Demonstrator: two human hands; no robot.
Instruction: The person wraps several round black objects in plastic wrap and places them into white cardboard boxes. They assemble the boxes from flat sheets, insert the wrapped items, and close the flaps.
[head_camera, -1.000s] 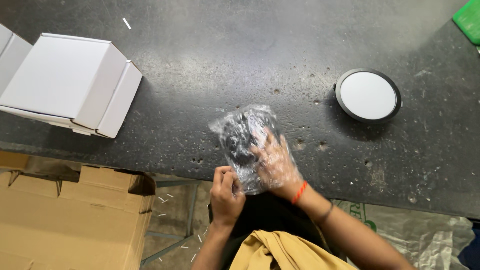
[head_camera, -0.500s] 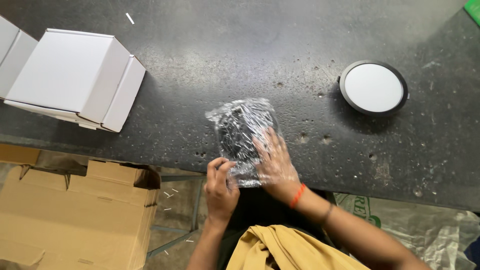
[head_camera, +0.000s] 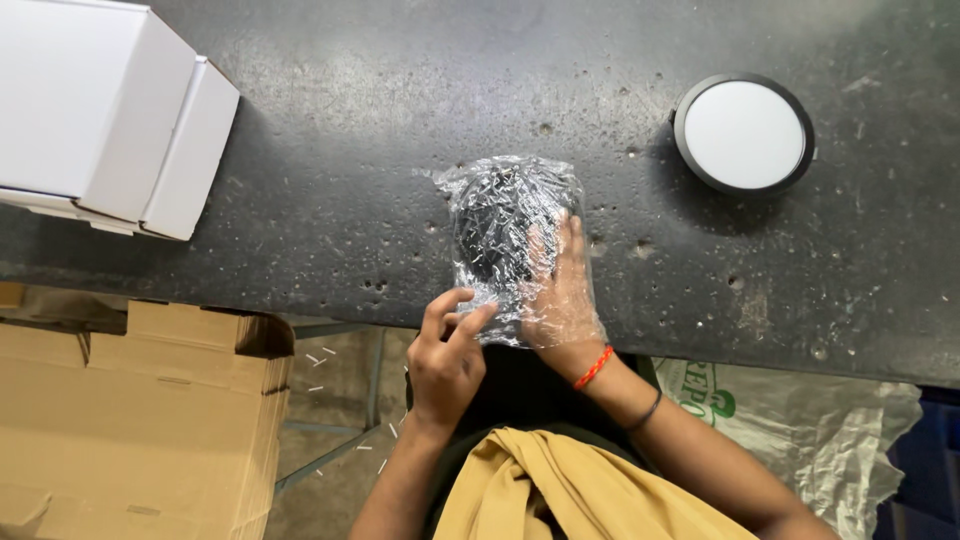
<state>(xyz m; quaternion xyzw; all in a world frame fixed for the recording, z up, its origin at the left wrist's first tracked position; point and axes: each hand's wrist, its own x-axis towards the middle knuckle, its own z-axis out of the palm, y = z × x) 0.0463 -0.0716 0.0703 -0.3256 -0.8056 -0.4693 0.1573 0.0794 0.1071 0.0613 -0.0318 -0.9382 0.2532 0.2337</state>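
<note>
A clear plastic bag (head_camera: 505, 240) with something dark inside lies on the dark bench (head_camera: 380, 130), close to the near edge. The dark thing inside is too wrapped up to tell what it is.

The right hand (head_camera: 560, 295) is tucked inside the bag. You can see it through the plastic. It lies flat with the fingers (head_camera: 572, 240) stretched out and pointing away from the person, pressed beside the dark thing. The hand is spread wide and does not grip anything. Its wrist comes out of the bag's open end at the bench edge. A thin orange band (head_camera: 594, 368) sits on the wrist, and a dark band (head_camera: 645, 410) sits a little farther up the arm.

The left hand (head_camera: 445, 355) is at the bag's near corner. Its thumb and first fingers are pinched on the edge of the plastic, and the other fingers are curled in. The wrist bends up from below the bench edge.

A round black light with a white face (head_camera: 743, 133) rests on the bench to the right, well apart from the bag. A white cardboard box (head_camera: 100, 110) sits at the far left. A brown carton (head_camera: 140, 420) stands on the floor below the bench. A crumpled plastic sack (head_camera: 800, 420) lies under the bench at the right.
</note>
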